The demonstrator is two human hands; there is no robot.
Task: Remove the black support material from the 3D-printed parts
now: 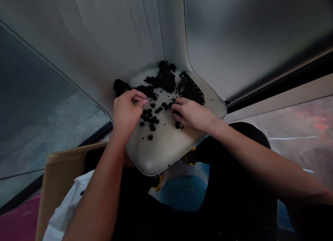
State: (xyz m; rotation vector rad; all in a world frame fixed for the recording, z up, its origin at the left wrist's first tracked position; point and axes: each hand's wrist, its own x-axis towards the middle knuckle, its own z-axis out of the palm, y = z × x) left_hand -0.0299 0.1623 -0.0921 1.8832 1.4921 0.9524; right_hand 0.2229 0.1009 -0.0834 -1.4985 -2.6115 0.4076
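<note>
Left hand [127, 110] is hovering over the left part of a pale padded seat [166, 154], fingers curled in, thumb & forefinger pinching close together; can't tell if there's a bit caught between them. Right hand [192, 112] is resting on the seat's right part, fingers half-curled, tips down among black crumbly lumps [149, 119], no clear grip showing, so can't tell if it's got hold of any. Lumps are scattered across the seat's middle & heaped toward its far edge. A black holed strip [189, 88] is lying on the seat just beyond right hand. Blue tub [183, 194] is sitting below the seat's near edge; cardboard box [62, 175] & white plastic bag [65, 209] are standing to the seat's left.
</note>
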